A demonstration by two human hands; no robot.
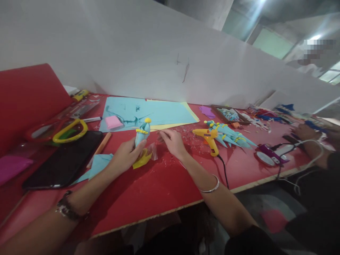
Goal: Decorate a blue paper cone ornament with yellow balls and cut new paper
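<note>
My left hand (127,154) is closed around a light-blue foam cone figure (142,136), which has a yellow band of small beads and a yellow ball on top. Just to its right is my right hand (172,141), fingers loosely bent and apart, with nothing visible in them. Below the figure lies a yellow foam piece (142,159) beside a clear plastic bag (154,151). A yellow glue gun (208,137) rests on the table to the right of my right hand. Behind it is a pile of similar light-blue cones (232,136) with yellow trim.
Yellow-handled scissors (70,131) and a black tablet-like slab (63,159) lie left. Light-blue sheets (159,109) lie at the back, near a pink block (113,122). At right are a parts tray (231,115), a purple device (272,156) with cables, and another person's hand (305,134).
</note>
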